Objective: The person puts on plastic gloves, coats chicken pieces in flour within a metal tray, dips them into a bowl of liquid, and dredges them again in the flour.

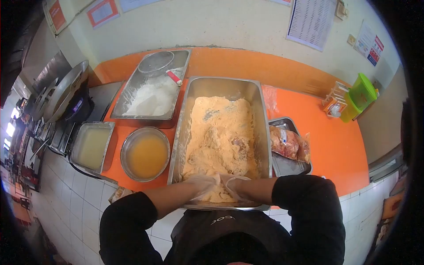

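Note:
A large steel pan [264, 132] holds orange-tinted flour [216, 132], lumpy in the middle, with coated pieces partly showing. Both my hands wear clear plastic gloves and are down in the flour at the pan's near end. My left hand [203, 184] comes in from the left, and my right hand [234, 185] from the right, close beside it. Some flour lies between and around them. The fingers of both hands are hidden by flour and glove plastic, so what they hold cannot be made out.
Left of the pan stand a bowl of orange liquid [145, 154], a container of pale liquid [92, 148] and a tray of white flour [152, 99] with a sieve [156, 62]. At right, bagged meat [285, 142] lies on a steel tray [282, 164]; green containers [363, 92] stand farther back.

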The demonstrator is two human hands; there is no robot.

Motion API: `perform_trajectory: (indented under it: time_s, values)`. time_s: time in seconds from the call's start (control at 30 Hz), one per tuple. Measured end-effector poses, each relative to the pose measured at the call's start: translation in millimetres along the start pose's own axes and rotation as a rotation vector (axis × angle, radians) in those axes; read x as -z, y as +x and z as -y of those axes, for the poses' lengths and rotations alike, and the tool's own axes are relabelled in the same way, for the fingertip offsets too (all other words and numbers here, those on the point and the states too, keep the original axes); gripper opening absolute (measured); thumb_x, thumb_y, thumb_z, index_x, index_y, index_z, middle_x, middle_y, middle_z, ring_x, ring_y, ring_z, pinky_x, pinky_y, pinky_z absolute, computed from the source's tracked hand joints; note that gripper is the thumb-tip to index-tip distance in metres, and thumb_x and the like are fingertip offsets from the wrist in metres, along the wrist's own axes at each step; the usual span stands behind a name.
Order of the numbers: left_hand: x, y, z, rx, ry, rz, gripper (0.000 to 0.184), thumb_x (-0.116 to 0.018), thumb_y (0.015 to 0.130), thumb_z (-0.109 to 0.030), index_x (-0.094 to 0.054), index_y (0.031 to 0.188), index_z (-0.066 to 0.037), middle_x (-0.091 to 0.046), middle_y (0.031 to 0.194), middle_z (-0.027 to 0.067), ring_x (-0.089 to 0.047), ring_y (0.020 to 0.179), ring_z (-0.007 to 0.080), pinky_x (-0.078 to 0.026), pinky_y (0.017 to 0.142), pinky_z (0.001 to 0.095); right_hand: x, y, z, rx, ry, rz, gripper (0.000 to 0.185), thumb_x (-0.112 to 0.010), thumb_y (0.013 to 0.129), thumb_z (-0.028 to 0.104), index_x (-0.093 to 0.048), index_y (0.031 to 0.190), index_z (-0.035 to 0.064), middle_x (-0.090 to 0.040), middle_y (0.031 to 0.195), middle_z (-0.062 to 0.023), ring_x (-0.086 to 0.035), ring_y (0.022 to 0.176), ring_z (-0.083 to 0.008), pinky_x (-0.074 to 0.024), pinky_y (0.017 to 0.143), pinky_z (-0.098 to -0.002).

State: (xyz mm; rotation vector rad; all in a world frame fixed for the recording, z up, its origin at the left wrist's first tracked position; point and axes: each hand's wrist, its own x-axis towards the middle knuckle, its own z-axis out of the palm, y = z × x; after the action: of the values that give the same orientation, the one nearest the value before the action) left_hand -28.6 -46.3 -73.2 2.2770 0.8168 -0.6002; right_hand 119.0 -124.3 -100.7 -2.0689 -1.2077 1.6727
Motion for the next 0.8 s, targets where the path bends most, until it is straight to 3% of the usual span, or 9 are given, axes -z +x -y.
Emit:
perform_trajectory:
  time_s: [0.07,0.13,0.2,0.27,0.33,0.47,0.6,0.67,0.8]
  values:
    - [-21,14,24,-0.197,0.236,-0.170,0.029,-0.043,0.081,-0.025,-0.064,0.088,-0.005,-0.062,0.086,0.0202,-0.061,0.085,0.0294,-0.047,0.072,0.0395,-4,13,-1,-0.131,0.207,0.028,0.025,-0.046,0.086,0.023,-0.055,0.102,0.0039,-0.061,0.083,-0.0101,-0.059,0.083,-0.0205,-0.0462,0.072,-0.0341]
    - [-14,12,21,0.007,-0.175,-0.094,0.028,-0.045,0.079,-0.023,-0.064,0.086,-0.003,-0.062,0.085,0.0200,-0.061,0.084,0.0295,-0.047,0.072,0.0400,0,27,-7,-0.143,0.176,0.029,0.022,-0.048,0.086,0.023,-0.058,0.097,0.0069,-0.061,0.079,-0.0090,-0.060,0.079,-0.0205,-0.0465,0.069,-0.0351]
    - [-6,5,13,0.057,-0.130,-0.015,0.029,-0.045,0.079,-0.024,-0.064,0.083,-0.002,-0.062,0.085,0.0198,-0.061,0.084,0.0296,-0.047,0.072,0.0404,2,35,-17,-0.164,0.145,0.035,0.018,-0.050,0.085,0.023,-0.060,0.092,0.0099,-0.060,0.075,-0.0079,-0.060,0.075,-0.0204,-0.0469,0.067,-0.0360]
    - [28,-13,-11,-0.048,0.374,0.044,0.032,-0.045,0.080,-0.027,-0.064,0.080,-0.001,-0.062,0.085,0.0196,-0.061,0.085,0.0297,-0.046,0.073,0.0407,12,32,-16,0.098,-0.174,-0.036,0.018,-0.048,0.085,0.022,-0.062,0.089,0.0122,-0.061,0.078,-0.0071,-0.060,0.075,-0.0213,-0.0470,0.068,-0.0351]
    - [23,4,7,-0.127,0.433,-0.122,0.034,-0.049,0.079,-0.032,-0.063,0.085,-0.002,-0.063,0.088,0.0174,-0.060,0.087,0.0310,-0.047,0.073,0.0404,37,18,0,0.635,-0.774,-0.182,0.022,-0.042,0.086,0.019,-0.063,0.089,0.0137,-0.064,0.087,-0.0068,-0.060,0.081,-0.0231,-0.0469,0.074,-0.0324]
    - [72,-12,-16,-0.215,0.327,-0.389,0.053,-0.058,0.074,-0.044,-0.057,0.102,0.001,-0.061,0.099,0.0170,-0.058,0.092,0.0336,-0.046,0.076,0.0394,58,-7,43,0.418,-0.741,-0.338,0.032,-0.044,0.085,0.031,-0.060,0.102,0.0104,-0.063,0.097,-0.0101,-0.060,0.091,-0.0238,-0.0460,0.078,-0.0345]
    - [93,-40,-23,0.158,-0.374,-0.370,0.068,-0.059,0.074,-0.048,-0.049,0.112,0.007,-0.056,0.106,0.0242,-0.057,0.096,0.0356,-0.045,0.081,0.0399,82,-62,91,0.216,-0.346,-0.490,0.051,-0.038,0.086,0.048,-0.058,0.106,0.0061,-0.061,0.104,-0.0108,-0.057,0.097,-0.0233,-0.0425,0.084,-0.0337]
    - [84,-44,-17,0.204,-0.184,-0.369,0.066,-0.054,0.077,-0.048,-0.049,0.112,0.009,-0.054,0.107,0.0274,-0.056,0.097,0.0358,-0.044,0.082,0.0404,82,-101,106,0.095,-0.199,-0.495,0.059,-0.036,0.086,0.054,-0.056,0.108,0.0037,-0.058,0.110,-0.0121,-0.055,0.101,-0.0231,-0.0401,0.088,-0.0336]
    - [24,-3,30,0.076,0.384,-0.217,0.050,-0.050,0.079,-0.041,-0.057,0.101,0.004,-0.057,0.098,0.0251,-0.057,0.092,0.0362,-0.045,0.079,0.0437,63,-104,61,0.040,-0.549,-0.016,0.056,-0.036,0.087,0.052,-0.056,0.110,0.0051,-0.058,0.110,-0.0125,-0.055,0.101,-0.0238,-0.0400,0.088,-0.0339]
